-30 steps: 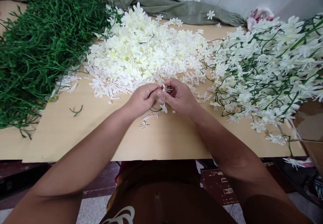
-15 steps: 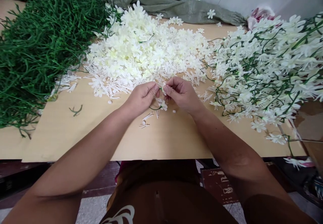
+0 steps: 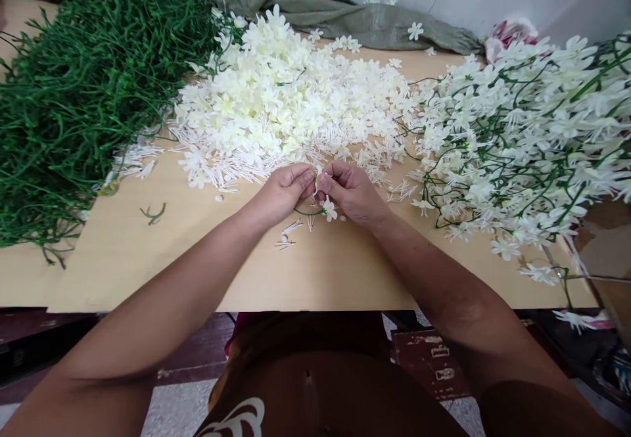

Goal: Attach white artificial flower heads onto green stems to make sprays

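My left hand (image 3: 290,189) is closed in a pinch on a green artificial stem (image 3: 308,213), whose lower branch curves out beneath the fingers and carries a white flower (image 3: 328,209). Fingertip to fingertip with it, my right hand (image 3: 352,190) pinches a small white artificial flower (image 3: 318,179) at the stem's upper end. The fingers cover most of that flower and the join. Just beyond both hands spreads a heap of loose white blossoms (image 3: 280,95), with thin white stamens (image 3: 241,171) along its near edge.
A big pile of bare green stems (image 3: 93,95) lies at the left. Stems bearing white flowers (image 3: 513,135) are heaped at the right. One short stem piece (image 3: 152,213) and a few stamens (image 3: 288,234) lie on the tan board (image 3: 315,279). Grey cloth (image 3: 374,26) runs along the wall.
Both hands stay together at nearly the same spot. The fingertips have shifted slightly around the white flower, and the lower flower has moved a little to the right. The camera view has tilted slightly.
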The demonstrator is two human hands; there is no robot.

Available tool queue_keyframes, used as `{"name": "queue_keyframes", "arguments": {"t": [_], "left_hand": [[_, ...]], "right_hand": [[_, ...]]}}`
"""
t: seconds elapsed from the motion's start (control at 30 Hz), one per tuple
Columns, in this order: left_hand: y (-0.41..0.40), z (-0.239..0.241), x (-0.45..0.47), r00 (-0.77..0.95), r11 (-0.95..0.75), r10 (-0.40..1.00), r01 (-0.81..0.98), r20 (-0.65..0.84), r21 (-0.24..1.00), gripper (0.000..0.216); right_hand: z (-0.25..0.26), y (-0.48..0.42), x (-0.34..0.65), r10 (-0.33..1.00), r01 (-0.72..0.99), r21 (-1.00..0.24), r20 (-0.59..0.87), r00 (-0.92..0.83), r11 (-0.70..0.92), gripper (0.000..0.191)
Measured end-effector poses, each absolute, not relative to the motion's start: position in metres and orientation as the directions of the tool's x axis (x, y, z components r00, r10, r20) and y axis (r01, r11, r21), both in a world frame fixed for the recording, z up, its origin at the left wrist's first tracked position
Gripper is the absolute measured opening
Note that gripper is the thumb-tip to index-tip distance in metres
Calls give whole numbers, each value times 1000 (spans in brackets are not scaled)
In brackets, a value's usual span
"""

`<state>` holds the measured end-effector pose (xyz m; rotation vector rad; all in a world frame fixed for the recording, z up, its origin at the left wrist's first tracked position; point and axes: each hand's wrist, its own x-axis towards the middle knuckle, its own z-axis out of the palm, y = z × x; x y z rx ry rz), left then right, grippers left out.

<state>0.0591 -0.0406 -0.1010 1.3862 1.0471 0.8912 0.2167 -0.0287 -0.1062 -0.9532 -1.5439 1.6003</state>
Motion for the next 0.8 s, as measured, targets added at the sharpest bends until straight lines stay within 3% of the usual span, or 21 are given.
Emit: {"name": "queue_keyframes", "arguments": {"t": [0.4,0.53,0.67,0.8], "left_hand": [[-45,-107,61,305,-78,952,147,30,986,40],[-41,-110,63,275,-35,961,169,-13,985,41],[-38,-108,65,262,73,959,146,-110,987,41],[-39,-102,62,342,110,928,126,-148,986,43]], "right_hand": [[-109,-27,213,877,60,-996,26,-480,62,51],[-108,-24,215,904,205,-970,31,-426,129,41],[-103,-25,218,940,321,-916,135,-314,239,26],[-97,-30,223,921,364,-879,178,-347,307,21]]}}
